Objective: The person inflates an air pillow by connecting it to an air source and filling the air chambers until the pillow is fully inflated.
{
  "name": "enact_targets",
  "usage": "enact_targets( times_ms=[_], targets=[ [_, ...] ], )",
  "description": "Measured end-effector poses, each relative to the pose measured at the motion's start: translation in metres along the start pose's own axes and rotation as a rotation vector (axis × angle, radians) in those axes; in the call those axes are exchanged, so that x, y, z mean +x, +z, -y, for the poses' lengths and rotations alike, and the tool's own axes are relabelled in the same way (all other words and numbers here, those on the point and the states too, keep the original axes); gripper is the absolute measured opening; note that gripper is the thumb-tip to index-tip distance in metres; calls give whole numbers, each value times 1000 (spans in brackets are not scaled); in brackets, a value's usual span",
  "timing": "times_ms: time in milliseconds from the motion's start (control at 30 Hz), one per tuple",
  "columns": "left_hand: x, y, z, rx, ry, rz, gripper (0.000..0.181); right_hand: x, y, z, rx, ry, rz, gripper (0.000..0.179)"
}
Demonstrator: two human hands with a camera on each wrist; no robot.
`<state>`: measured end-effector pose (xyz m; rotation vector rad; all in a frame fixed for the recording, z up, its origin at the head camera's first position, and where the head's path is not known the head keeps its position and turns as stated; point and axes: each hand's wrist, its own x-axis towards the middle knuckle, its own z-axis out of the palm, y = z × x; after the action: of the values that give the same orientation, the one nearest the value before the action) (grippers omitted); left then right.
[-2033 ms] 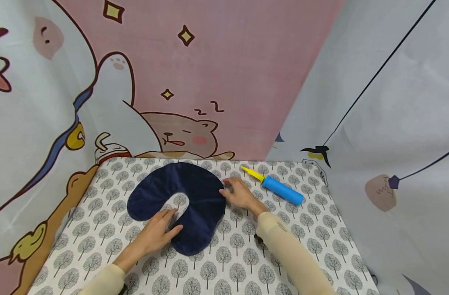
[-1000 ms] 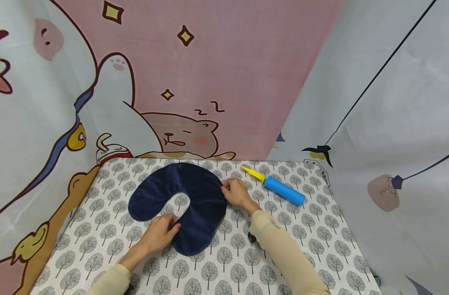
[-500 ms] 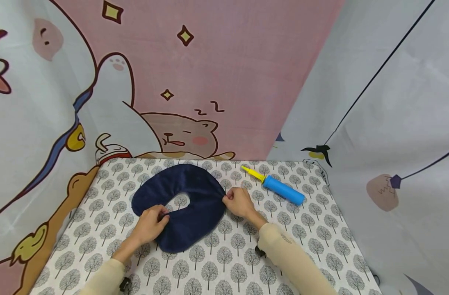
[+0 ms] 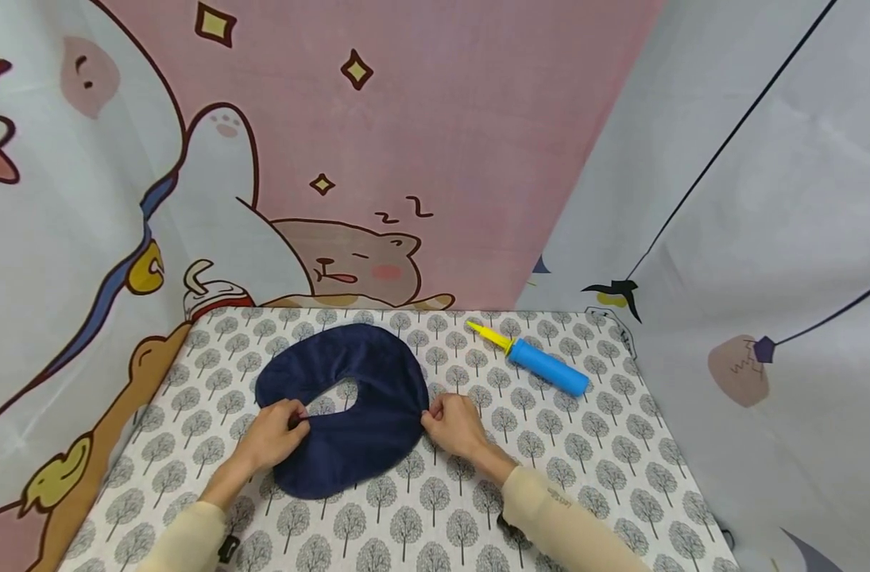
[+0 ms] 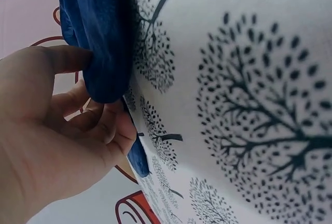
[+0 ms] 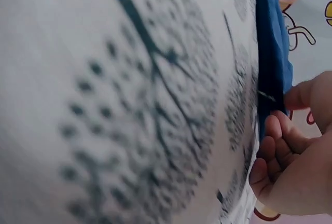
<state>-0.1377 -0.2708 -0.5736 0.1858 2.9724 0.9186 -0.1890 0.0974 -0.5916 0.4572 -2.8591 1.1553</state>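
Note:
A dark navy U-shaped neck pillow [image 4: 356, 449] lies flat and limp on the table, its open end facing lower left. My left hand [image 4: 273, 435] pinches the inner edge of its nearer arm. At the outer right edge, my right hand [image 4: 456, 425] pinches the fabric, and creases run inward from there. In the left wrist view, the thumb lies over a rounded fold of the blue fabric [image 5: 106, 53], with the other fingers beneath. The right wrist view has thumb and forefinger at the pillow's edge [image 6: 272, 53], next to a small pale mark.
A blue hand pump [image 4: 549, 368] with a yellow nozzle lies at the back right of the table. The tree-print tablecloth [image 4: 463, 508] covers the tabletop. Cartoon-printed fabric walls [image 4: 477, 143] stand behind and at both sides.
Both hands have gone from loosely touching the pillow to pinching its edges. The pillow has shifted and turned toward the lower left, narrowing its opening. The pump has stayed put.

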Motion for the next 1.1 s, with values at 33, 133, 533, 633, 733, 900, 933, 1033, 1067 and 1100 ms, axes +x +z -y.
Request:
enact_targets(
  times_ms=[33,133,533,633,733,900,933,1033,1067,1100],
  targets=[
    [-1,1,0,4,7,-6,3,1,-2,0,-4,1,7,17],
    [-2,3,-3,11,51,-53,8,7,-11,-2,-16,-15,21,14],
    [3,24,-32,68,240,-145,35,62,-25,-18,-8,-224,138,33],
    [3,30,-36,64,241,-143,34,75,-22,-21,-4,-243,149,39],
    [4,35,-36,60,233,-142,32,90,-13,-35,-9,-270,143,47],
    [5,39,-34,60,232,-154,24,103,-2,-34,-26,-212,148,39],
    [6,39,-34,58,234,-155,23,102,-4,-22,-32,-168,153,31],
    [7,40,-34,46,245,-164,17,112,8,-28,-35,-127,141,21],
    [8,41,-34,43,249,-169,16,117,15,-37,-43,-128,132,20],
    [8,41,-34,40,253,-173,14,122,21,-45,-48,-132,122,19]
  ],
)
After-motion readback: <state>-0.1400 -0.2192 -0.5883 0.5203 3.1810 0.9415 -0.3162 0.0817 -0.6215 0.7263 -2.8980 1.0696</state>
